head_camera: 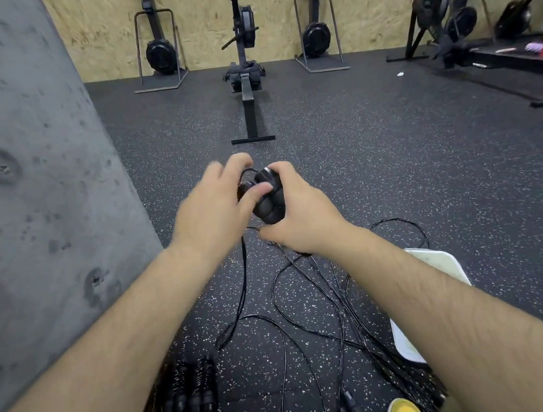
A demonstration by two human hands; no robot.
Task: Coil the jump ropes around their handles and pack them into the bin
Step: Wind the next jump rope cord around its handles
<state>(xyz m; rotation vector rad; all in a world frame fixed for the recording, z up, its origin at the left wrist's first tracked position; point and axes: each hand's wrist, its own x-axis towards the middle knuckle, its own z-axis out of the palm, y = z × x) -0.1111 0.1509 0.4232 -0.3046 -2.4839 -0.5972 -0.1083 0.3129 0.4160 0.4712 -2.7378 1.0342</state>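
Gripping paired handles (268,206) upright in right hand (299,217), fingers wrapped round them, probably as steady core for winding. Left hand (210,210) blurred: thumb on handles, fingers lifted by small cord loop; cannot tell whether it pinches cord (245,278). Cord hangs from handles to floor (394,155), into tangle of loose ropes (341,300). Coiled bundle (187,389) lies low left, apparently finished. White bin (443,266) sits close right, partly behind forearm, handy for packing.
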